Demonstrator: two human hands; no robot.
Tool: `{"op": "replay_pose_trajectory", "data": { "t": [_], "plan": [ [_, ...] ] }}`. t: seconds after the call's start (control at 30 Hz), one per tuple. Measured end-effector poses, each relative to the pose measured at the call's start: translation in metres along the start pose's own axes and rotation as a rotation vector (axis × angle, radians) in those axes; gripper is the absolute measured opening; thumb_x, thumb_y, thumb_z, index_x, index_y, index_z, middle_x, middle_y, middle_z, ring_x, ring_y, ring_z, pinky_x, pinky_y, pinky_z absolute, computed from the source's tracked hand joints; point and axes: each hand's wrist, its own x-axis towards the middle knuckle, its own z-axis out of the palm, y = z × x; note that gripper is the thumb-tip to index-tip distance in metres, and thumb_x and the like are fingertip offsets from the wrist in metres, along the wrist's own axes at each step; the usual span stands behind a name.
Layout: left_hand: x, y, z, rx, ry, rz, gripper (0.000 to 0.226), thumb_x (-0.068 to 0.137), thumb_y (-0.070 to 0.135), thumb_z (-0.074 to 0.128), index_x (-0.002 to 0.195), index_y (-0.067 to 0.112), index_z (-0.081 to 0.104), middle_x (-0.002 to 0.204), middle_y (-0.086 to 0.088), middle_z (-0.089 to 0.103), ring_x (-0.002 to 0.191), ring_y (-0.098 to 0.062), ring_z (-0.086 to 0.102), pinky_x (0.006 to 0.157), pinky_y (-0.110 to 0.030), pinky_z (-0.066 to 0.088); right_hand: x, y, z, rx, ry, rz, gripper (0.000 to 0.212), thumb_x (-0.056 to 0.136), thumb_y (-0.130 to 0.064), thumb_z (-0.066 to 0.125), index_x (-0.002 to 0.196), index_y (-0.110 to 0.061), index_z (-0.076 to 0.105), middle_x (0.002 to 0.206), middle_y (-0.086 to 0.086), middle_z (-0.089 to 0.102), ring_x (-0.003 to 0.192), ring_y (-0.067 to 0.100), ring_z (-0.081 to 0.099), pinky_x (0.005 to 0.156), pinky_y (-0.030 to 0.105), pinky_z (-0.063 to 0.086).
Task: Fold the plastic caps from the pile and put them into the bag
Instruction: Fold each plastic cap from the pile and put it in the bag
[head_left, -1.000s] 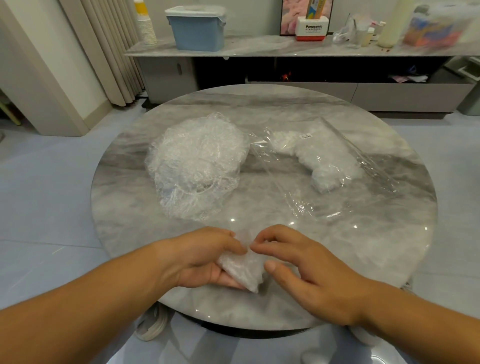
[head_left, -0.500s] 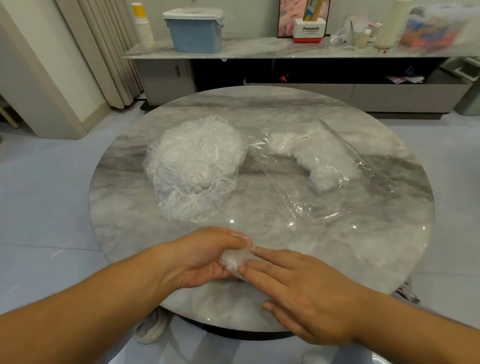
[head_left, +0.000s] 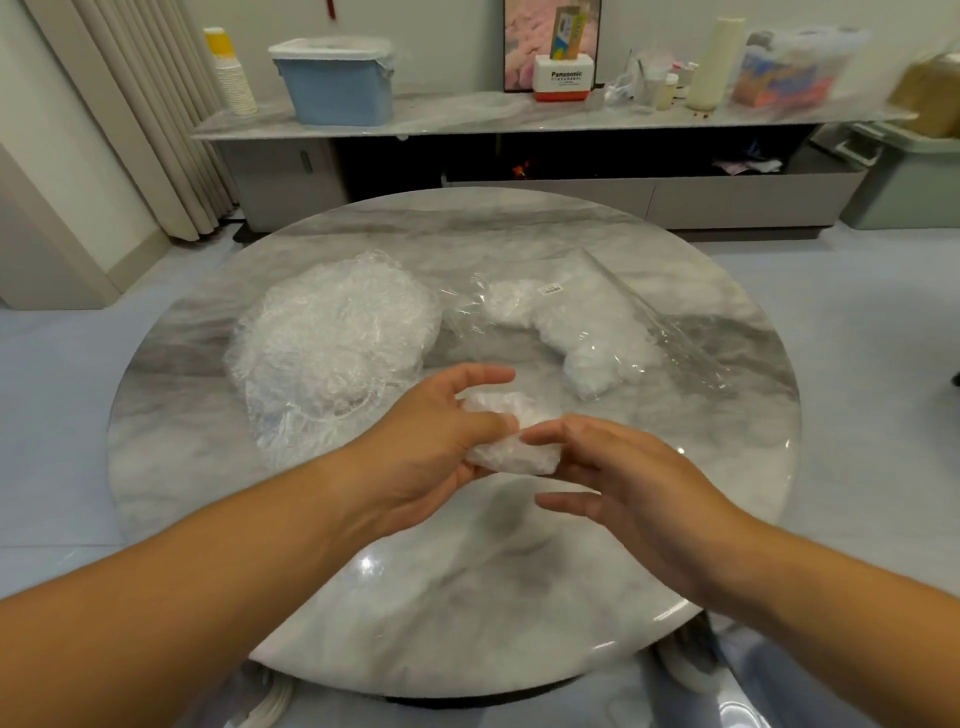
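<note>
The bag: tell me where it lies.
Head view: the bag lies on the table, far right, beside the pile of caps, beyond the right hand.

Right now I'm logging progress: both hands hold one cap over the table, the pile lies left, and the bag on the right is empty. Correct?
Not empty: the head view shows the bag already holding white folded caps. The held cap and pile stand.
</note>
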Motion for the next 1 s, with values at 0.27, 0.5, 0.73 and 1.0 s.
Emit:
{"op": "replay_pose_trajectory", "data": {
  "t": [0.27,0.5,0.73,1.0],
  "plan": [
    [0.025,-0.002,0.046,0.011,-0.012,0.07,0.044,0.092,-0.002,0.066,0.128,0.021,0.057,0.109,-0.009,0.07,0.095,-0.024,0.073,0.083,-0.038,0.062,0.01,-0.012,-0.043,-0.162,0.235,-0.098,0.037,0.103,-0.029,0.05,0.092,-0.01,0.078,0.097,0.007,0.078,0.096,0.021,0.072,0.099,0.047,0.054],
    [0.054,-0.024,0.044,0.916,0.019,0.327,0.037,0.102,0.054,0.038,0.099,0.035,0.07,0.149,0.01,0.045,0.14,-0.009,0.037,0.117,-0.033,0.029,0.043,-0.014,-0.1,-0.204,0.461,-0.137,0.054,0.102,-0.05,0.045,0.076,-0.018,0.08,0.104,0.02,0.074,0.105,0.038,0.066,0.104,0.049,0.05],
    [0.062,-0.051,0.037,1.524,-0.252,0.429,0.081,0.087,0.077,0.001,0.133,0.043,0.058,0.165,0.006,-0.024,0.144,-0.005,-0.036,0.125,-0.043,-0.008,0.039,0.015,-0.131,-0.624,0.299,-0.11,0.067,0.082,-0.082,0.033,0.079,-0.033,0.078,0.083,-0.012,0.073,0.082,0.009,0.065,0.087,0.039,0.051],
    [0.056,-0.058,0.038,1.784,-0.232,0.377,0.087,0.088,0.074,-0.002,0.159,0.028,0.019,0.162,0.001,-0.032,0.144,-0.012,-0.039,0.123,-0.049,-0.01,0.041,0.019,-0.139,-0.608,0.286,-0.035,0.082,0.081,-0.086,0.027,0.077,-0.025,0.08,0.086,0.011,0.074,0.088,0.029,0.068,0.096,0.056,0.051]
  ]
}}
